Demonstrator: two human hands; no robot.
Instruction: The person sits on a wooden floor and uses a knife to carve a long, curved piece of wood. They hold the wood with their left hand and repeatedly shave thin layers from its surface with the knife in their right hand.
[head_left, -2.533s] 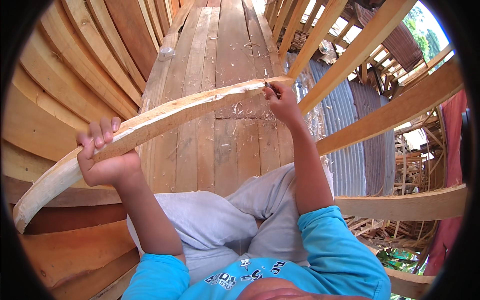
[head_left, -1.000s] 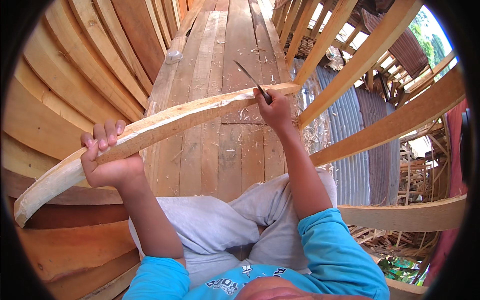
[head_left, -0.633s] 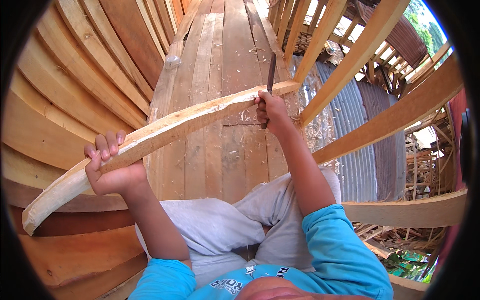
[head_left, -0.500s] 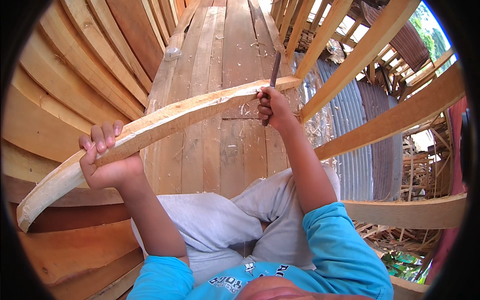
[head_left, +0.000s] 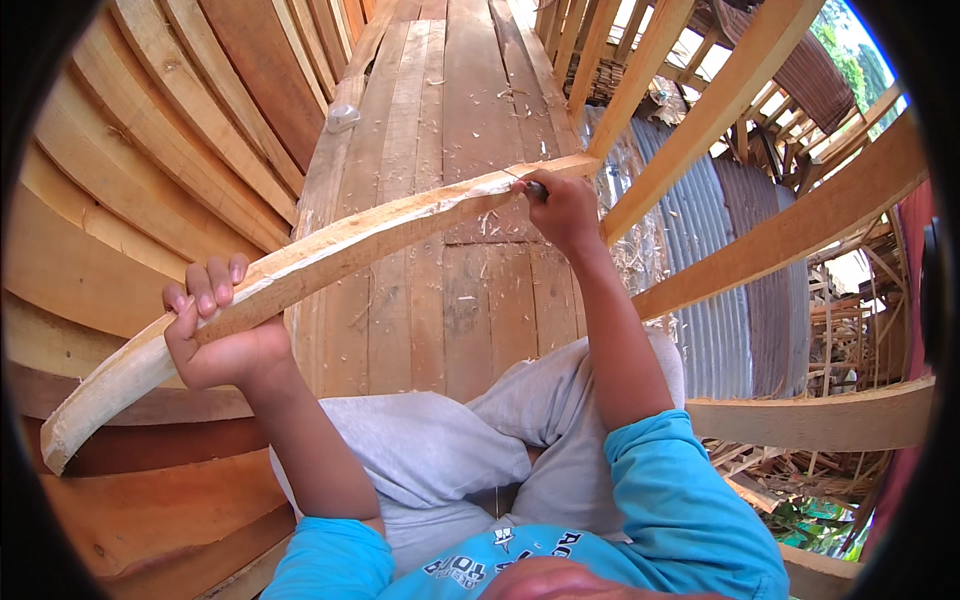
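A long curved timber slants across in front of me, its lower left end tapering and its right end against the frame by the side. Along its edge runs a pale, freshly cut strip. My left hand wraps round the timber near the lower left end, fingers over the top. Near the far right end, my right hand is closed round a dark knife-like tool. The tool points nearly along my line of sight, so most of its length is hidden. It lies close against the timber's edge.
Wood shavings lie scattered over the plank floor under the timber. Curved wooden ribs line the left side; open ribs stand on the right, with corrugated metal sheets beyond. A small clear plastic container sits at the far left.
My right hand has turned the dark tool from upright to almost end-on and shifted slightly right. The left hand keeps its hold on the timber, which appears slightly shifted.
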